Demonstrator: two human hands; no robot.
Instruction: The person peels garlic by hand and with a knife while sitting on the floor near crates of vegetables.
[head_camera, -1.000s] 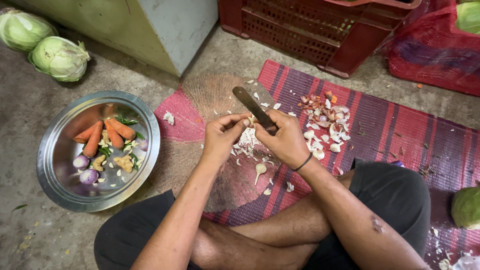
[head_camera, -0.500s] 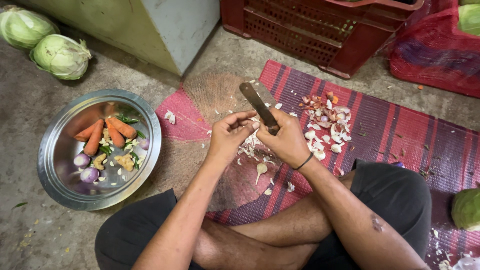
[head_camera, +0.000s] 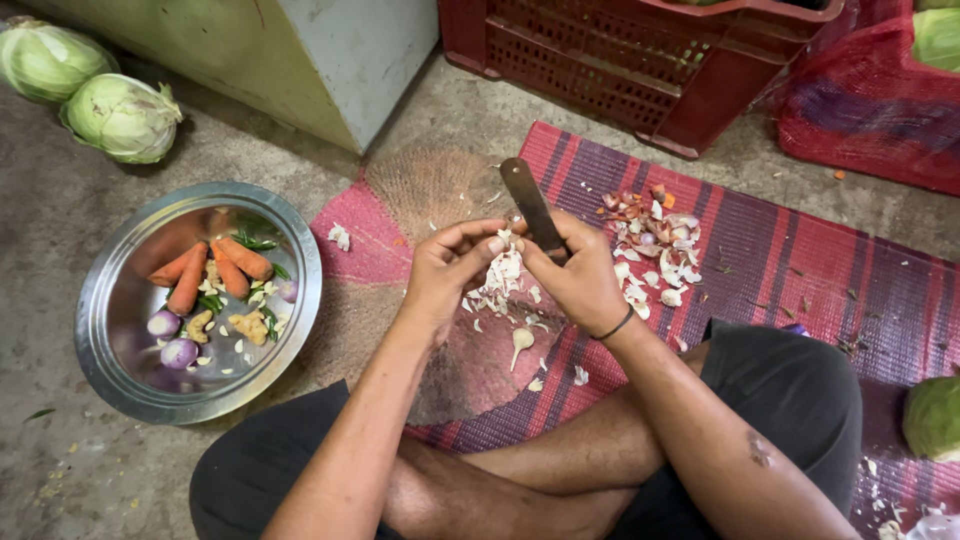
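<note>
I sit cross-legged on a striped red and purple mat (head_camera: 800, 260). My right hand (head_camera: 580, 280) grips a dark knife (head_camera: 527, 200) with its blade pointing up and away. My left hand (head_camera: 450, 270) pinches a small pale garlic clove (head_camera: 503, 240) against the knife, fingertips of both hands touching. White peel scraps (head_camera: 505, 290) lie on the mat under my hands. A peeled clove (head_camera: 520, 343) lies just below them.
A steel bowl (head_camera: 110, 370) at my left holds carrots (head_camera: 210, 270), small onions, ginger and greens. A heap of peels (head_camera: 655, 245) lies right of my hands. Two cabbages (head_camera: 85, 90) rest at far left, a red crate (head_camera: 640, 60) and red net sack (head_camera: 880, 100) behind, another cabbage (head_camera: 935, 415) at right.
Both hands stay together at the clove. The knife blade has tilted slightly and the left fingers have shifted on the clove; more peel bits lie below.
</note>
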